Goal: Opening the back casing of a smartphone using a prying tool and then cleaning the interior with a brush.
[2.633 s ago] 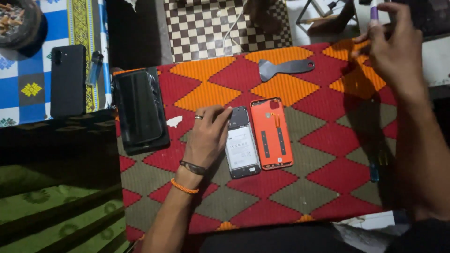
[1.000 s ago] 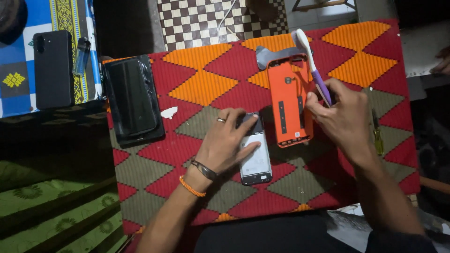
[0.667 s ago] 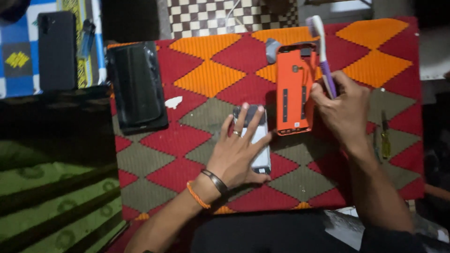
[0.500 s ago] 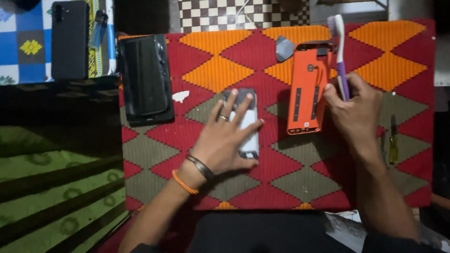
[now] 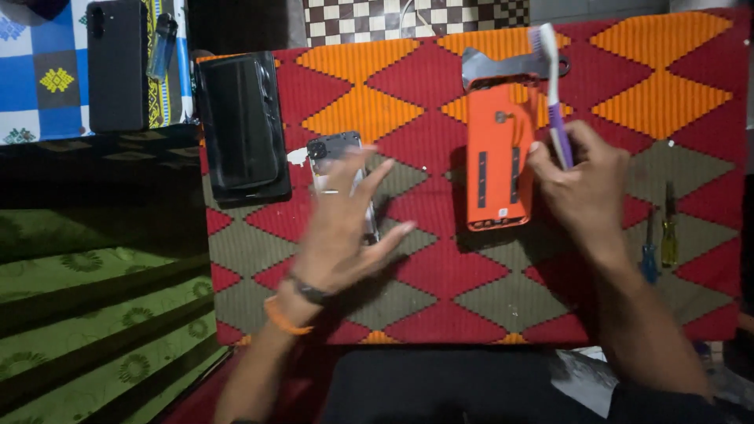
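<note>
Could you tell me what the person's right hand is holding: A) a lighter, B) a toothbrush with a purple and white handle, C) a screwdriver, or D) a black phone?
B: the right hand grips a toothbrush, bristles pointing away, beside the orange phone back cover.

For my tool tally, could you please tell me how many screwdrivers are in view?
2, both on the patterned mat right of the right hand: a blue-handled screwdriver and a yellow-handled screwdriver just beside it. The forearm could hide others.
</note>
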